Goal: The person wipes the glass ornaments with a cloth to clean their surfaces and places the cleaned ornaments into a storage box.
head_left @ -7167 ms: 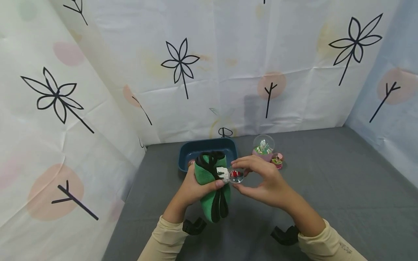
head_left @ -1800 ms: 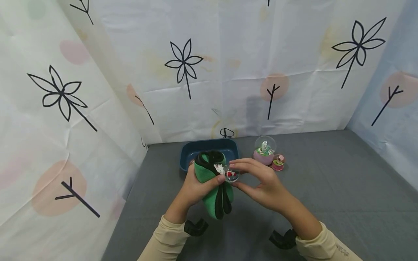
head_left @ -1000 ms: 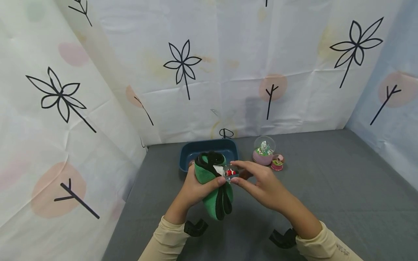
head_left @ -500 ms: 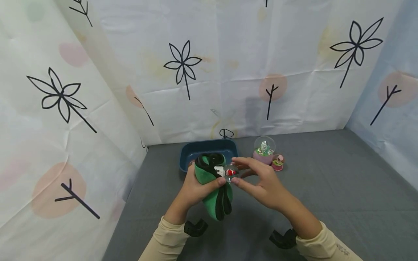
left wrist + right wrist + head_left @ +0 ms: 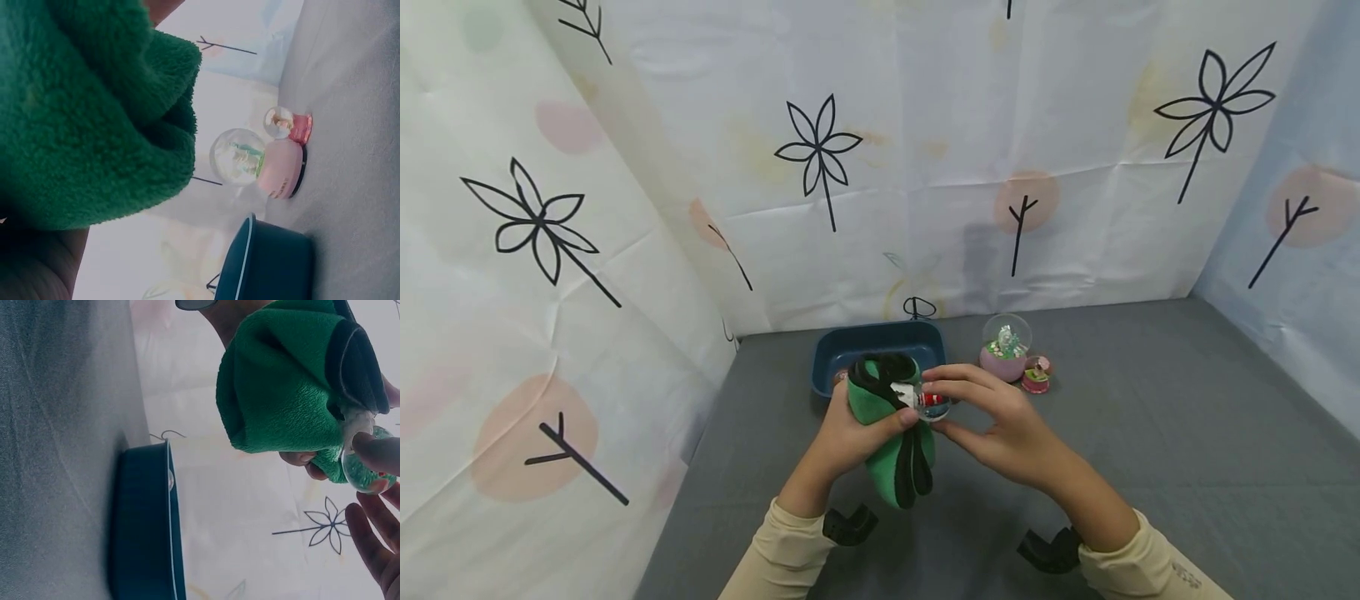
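Observation:
My left hand point(image 5: 842, 433) grips a bunched green cloth point(image 5: 883, 467) with black edging, wrapped about the white base of a small snow globe point(image 5: 934, 408). A red and white figure shows inside its clear ball, which points right. The left thumb lies over the cloth and base. From the right, my right hand point(image 5: 1007, 425) pinches the ball, fingers over the top and thumb below. In the right wrist view the thumb lies near the globe's white base point(image 5: 357, 422), while fingertips touch the ball. Green cloth point(image 5: 94, 125) fills much of the left wrist view.
Behind the hands sits a dark blue tray point(image 5: 831, 342) with a small rounded object point(image 5: 841, 375) at its left, mostly hidden. Right of it stand a larger snow globe on a pink base point(image 5: 1003, 365) and a small red-based one point(image 5: 1036, 380). Printed cloth walls point(image 5: 925, 200) enclose the grey table.
My right fingers have shifted repeatedly on the ball, now reaching farther over its top. The globe has turned, and sits slightly farther left than several seconds ago. The left hand has barely moved.

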A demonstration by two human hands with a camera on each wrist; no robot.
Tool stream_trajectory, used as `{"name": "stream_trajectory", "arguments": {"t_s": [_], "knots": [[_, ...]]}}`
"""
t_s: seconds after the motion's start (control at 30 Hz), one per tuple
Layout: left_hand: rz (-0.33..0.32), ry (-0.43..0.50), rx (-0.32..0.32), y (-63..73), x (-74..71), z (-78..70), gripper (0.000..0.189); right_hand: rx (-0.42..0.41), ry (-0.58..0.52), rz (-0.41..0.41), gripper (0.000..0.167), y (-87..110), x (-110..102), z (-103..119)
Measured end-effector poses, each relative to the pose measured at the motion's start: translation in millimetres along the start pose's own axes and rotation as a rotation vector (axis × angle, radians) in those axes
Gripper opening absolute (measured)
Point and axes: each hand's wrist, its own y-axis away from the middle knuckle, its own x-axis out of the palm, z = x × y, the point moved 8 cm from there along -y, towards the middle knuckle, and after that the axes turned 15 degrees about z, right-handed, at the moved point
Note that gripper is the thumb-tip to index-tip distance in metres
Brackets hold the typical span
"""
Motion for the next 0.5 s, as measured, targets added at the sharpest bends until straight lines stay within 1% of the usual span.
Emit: {"name": "stream_trajectory", "arguments": {"t_s": [0.07,0.2,0.4,0.5], "knots": [[-0.006,-0.006,0.007,0.5,-0.9,-0.9,0.043,0.009,0.000,0.012,0.065,-0.1,2,-1],[-0.004,-0.012,0.012,0.9,-1.6,-1.2,0.040,0.062,-0.007,0.022,0.062,1.0,3,-7],[0.025,-0.016,-0.012,1.2,1.4,0.4,0.041,0.167,0.044,0.030,0.047,4.6,4,-16],[0.034,-0.010,-0.019,0.8,2.7,0.6,0.040,0.210,0.044,0.031,0.041,5.8,4,-19]]}}
